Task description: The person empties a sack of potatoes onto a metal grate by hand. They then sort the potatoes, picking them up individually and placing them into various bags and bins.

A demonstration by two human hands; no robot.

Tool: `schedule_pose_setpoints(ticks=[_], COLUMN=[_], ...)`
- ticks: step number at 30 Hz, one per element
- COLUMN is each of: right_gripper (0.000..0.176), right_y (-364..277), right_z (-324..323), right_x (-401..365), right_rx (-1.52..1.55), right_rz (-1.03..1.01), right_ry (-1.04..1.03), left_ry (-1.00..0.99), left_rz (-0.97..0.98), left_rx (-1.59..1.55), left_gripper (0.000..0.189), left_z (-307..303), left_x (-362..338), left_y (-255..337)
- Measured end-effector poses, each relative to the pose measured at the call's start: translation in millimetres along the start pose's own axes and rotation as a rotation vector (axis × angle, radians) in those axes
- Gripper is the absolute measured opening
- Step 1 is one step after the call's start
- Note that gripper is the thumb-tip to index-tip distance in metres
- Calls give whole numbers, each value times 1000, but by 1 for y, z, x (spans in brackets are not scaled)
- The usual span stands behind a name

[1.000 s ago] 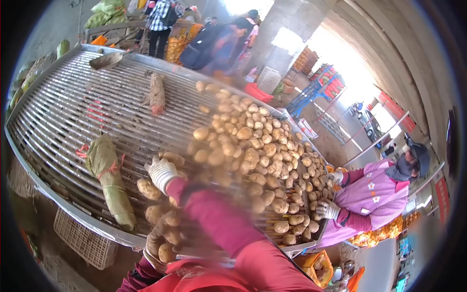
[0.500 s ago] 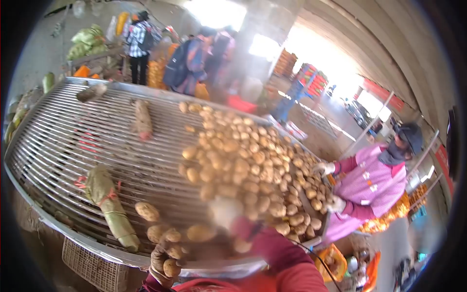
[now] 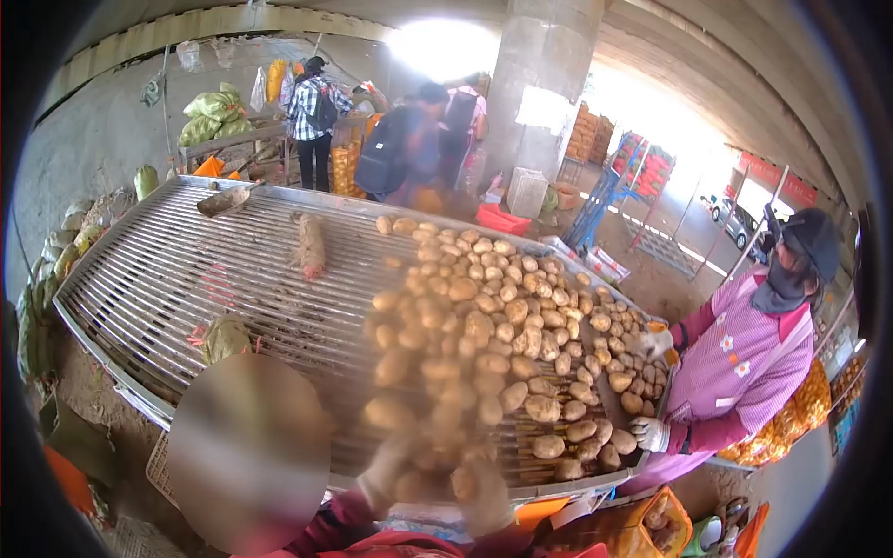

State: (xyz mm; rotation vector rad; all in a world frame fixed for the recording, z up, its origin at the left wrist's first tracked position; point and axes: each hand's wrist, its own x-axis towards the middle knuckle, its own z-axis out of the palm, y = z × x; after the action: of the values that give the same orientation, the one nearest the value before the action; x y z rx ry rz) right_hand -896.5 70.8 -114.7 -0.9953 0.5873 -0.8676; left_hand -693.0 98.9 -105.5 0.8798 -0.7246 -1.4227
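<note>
Many brown potatoes (image 3: 530,339) cover the middle and right of a slatted metal sorting table (image 3: 186,265). My gloved left hand (image 3: 381,476) is at its near edge, close against blurred potatoes. Beside it, my gloved right hand (image 3: 487,502) is next to a potato (image 3: 464,482), apparently touching it. Motion smears the fingers of both hands, so their grip cannot be made out. Between and just beyond my hands, several potatoes are blurred too.
Across the right end, a person in a pink checked smock (image 3: 735,358) has gloved hands at the potatoes. A scoop (image 3: 226,201) and a rolled sack (image 3: 310,245) lie on the slats. A blurred disc hides the near left. An orange crate (image 3: 665,525) stands below right.
My right hand has drawn back from among the potatoes to the near edge. My left hand now sits close beside it. Potatoes have shifted toward my hands, and the view has turned.
</note>
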Motion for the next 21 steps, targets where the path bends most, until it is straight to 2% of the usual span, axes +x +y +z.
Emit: schedule_pose_setpoints(ticks=[2,4,5,6,7,9,10,11,12,13,14,15,16,17,18,20,21], right_gripper=[34,31,31,41,41,43,46,48,50,48,46,43,41,40,39,43,43], right_y=[43,79,88,45,11,-33,-35,-22,-8,6,21,20,10,-8,-26,-18,1], right_z=[-33,-57,-62,-32,-12,10,8,-1,-11,-20,-31,-37,-37,-27,-16,-36,-51], right_x=[-20,-35,-41,-55,-59,-68,-77,-85,-93,-101,-110,-126,-136,-141,-147,-158,-170], right_rx=[293,588,735,772,736,675,566,482,397,490,588,812,820,732,639,675,772], right_rz=[-82,-175,-224,-166,-128,-46,-205,-239,-270,-203,-140,-132,-201,-256,-302,-269,-292], right_ry=[-35,-69,-86,-27,95,367,303,345,391,447,508,481,459,556,658,814,877], left_ry=[-78,-142,-128,-201,-162,-324,-350,-369,-399,-471,-462,-441,-495,-534,-594,-692,-720], left_rz=[4,-57,-119,-187,-203,17,-80,-204,-216,-232,-231,-236,-335,-408,-385,-258,-305], left_rx=[61,-33,-190,-228,-184,132,-11,-152,153,454,396,330,256,180,275,469,383], left_gripper=[45,45,45,43,40,37,37,37,36,36,31,27,28,29,29,29,29], left_z=[13,54,89,90,107,121,115,107,125,149,155,161,172,185,193,202,208], left_x=[10,3,-6,0,-1,5,16,15,0,4,5,0,-2,-1,-4,-3,-8], left_y=[-34,-29,-9,-30,-31,-50,-83,-116,-89,-56,-67,-84,-82,-81,-95,-118,-129])
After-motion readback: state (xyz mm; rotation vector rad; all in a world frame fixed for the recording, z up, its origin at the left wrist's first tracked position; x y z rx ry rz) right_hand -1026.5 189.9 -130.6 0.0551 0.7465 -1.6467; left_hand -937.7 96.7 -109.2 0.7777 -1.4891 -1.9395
